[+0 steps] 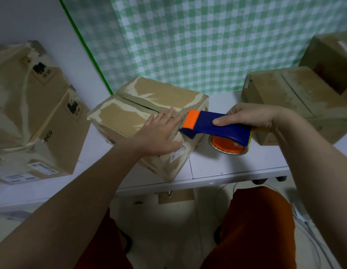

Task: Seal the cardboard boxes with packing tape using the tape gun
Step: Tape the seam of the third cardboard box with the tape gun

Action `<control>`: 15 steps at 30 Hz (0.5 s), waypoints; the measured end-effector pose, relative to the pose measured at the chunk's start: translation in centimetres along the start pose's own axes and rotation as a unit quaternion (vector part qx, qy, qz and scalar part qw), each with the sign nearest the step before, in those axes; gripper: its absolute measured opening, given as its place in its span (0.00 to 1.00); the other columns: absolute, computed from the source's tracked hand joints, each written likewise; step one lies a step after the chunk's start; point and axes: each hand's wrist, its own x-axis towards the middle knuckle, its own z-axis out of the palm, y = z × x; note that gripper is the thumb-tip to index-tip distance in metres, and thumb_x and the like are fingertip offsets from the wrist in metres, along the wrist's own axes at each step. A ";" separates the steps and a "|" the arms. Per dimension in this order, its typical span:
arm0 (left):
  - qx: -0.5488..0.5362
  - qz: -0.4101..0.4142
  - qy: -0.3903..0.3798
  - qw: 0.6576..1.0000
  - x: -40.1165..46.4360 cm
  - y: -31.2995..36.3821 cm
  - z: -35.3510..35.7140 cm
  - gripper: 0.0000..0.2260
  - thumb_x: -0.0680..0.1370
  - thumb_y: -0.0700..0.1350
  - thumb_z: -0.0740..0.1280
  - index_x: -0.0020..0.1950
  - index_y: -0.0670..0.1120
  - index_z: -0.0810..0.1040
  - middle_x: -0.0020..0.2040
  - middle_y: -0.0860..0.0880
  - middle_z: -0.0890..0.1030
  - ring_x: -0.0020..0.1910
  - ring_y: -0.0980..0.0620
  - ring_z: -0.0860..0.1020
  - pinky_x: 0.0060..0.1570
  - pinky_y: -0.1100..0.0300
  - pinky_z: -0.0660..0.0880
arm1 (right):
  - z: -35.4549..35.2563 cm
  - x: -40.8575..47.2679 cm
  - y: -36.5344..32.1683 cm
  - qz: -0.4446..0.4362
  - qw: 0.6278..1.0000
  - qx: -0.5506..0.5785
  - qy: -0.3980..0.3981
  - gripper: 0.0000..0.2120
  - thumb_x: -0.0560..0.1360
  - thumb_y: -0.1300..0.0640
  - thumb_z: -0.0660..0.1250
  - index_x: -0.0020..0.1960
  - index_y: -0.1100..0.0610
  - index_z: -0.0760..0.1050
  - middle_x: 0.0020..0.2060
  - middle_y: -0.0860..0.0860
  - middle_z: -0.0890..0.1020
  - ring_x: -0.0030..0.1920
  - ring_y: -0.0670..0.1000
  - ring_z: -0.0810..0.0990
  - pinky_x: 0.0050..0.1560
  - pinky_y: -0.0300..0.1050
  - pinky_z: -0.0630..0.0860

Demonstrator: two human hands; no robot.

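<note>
left hand (159, 133) flat on the box (149, 117); right hand (248, 116) grips the tape gun (213, 126); tape, seemingly unanchored, could miss the seam.

The left hand (159, 133) lies flat, fingers straight and spread. The right hand (248, 117) is curled in a grip, thumb forward.

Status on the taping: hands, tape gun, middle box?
Left hand flat on middle box, open. Right hand grips tape gun, nose at box's near right edge. Top seam looks untaped. Nothing in the way.
</note>
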 end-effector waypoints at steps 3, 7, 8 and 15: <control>0.015 -0.011 0.001 1.000 0.0 0.0 0.4 0.38 0.78 0.59 0.61 0.77 0.57 0.37 0.78 0.46 0.38 0.77 0.46 0.38 0.74 0.46 0.40 | 1.0 0.5 0.6 0.009 0.999 0.032 -0.032 0.18 0.68 0.45 0.67 0.44 0.60 0.79 0.33 0.52 0.84 0.30 0.47 0.80 0.32 0.37 0.75; 0.004 -0.019 0.015 1.000 0.2 0.4 0.6 0.36 0.79 0.55 0.60 0.77 0.59 0.37 0.78 0.45 0.38 0.77 0.46 0.38 0.74 0.46 0.39 | 1.7 0.6 2.0 -0.001 0.996 0.080 -0.028 0.20 0.69 0.43 0.66 0.47 0.61 0.77 0.33 0.51 0.83 0.30 0.46 0.79 0.34 0.37 0.74; 0.006 -0.021 0.016 1.000 0.2 0.4 0.7 0.36 0.79 0.55 0.60 0.77 0.59 0.37 0.78 0.45 0.38 0.77 0.46 0.38 0.74 0.46 0.39 | 1.8 0.5 2.3 -0.004 0.996 0.090 -0.025 0.20 0.69 0.43 0.65 0.46 0.61 0.77 0.32 0.51 0.82 0.29 0.46 0.79 0.33 0.36 0.74; 0.011 -0.039 -0.005 0.999 0.2 0.8 0.5 0.34 0.81 0.55 0.58 0.77 0.59 0.36 0.77 0.41 0.36 0.76 0.44 0.36 0.74 0.50 0.37 | 1.5 -2.5 5.3 0.015 0.995 0.100 -0.014 0.32 0.54 0.32 0.76 0.39 0.59 0.77 0.29 0.52 0.80 0.26 0.47 0.76 0.29 0.35 0.72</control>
